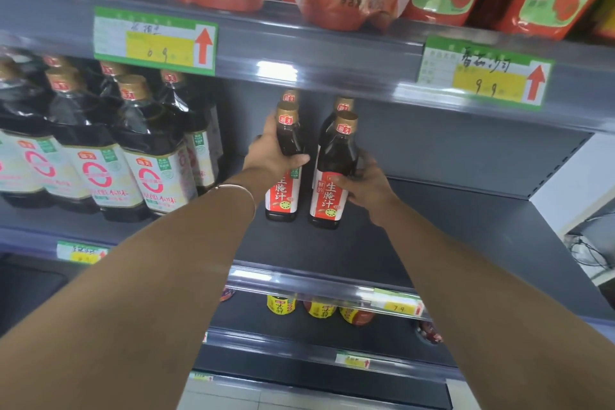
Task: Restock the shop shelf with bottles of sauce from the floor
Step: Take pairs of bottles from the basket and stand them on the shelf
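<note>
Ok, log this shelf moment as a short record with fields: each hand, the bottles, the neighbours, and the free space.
left hand: gripping the left red-labelled dark sauce bottle at its shoulder
right hand: around the right red-labelled dark sauce bottle at label height
bottles: upright on the dark grey metal shelf, two more behind
neighbours: large white-labelled dark jugs to the left
free space: shelf bare to the right

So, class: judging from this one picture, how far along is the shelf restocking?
Done: two red-label bottles already stand at the back of the middle shelf. In hand: the left hand and right hand each grip a front bottle, seemingly setting it down. Left: bare shelf stretches to the right; any floor stock is out of view.
</note>
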